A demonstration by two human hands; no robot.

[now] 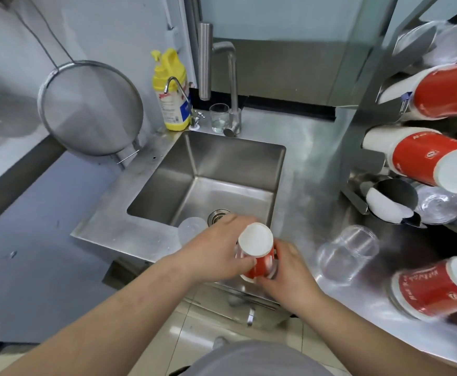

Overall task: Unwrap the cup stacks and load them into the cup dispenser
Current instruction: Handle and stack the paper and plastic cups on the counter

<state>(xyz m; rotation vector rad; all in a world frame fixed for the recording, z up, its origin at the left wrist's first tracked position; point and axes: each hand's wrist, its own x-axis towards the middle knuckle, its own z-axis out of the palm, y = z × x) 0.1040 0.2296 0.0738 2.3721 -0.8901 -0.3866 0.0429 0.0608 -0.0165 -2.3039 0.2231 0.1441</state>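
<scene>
Red cup stack (257, 256) (base up), between left hand (216, 251), right hand (289, 272)

White lettering on the red cups (422, 156) in the rack, too blurred and tilted to read. Red logo and small print on the yellow bottle (170, 99), also unreadable.

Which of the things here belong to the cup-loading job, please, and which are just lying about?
Job: red cup stack held in left hand and right hand; cup dispenser; wrapped red cups on the counter.

Lying about: strainer, yellow bottle, glass, sink.
</scene>
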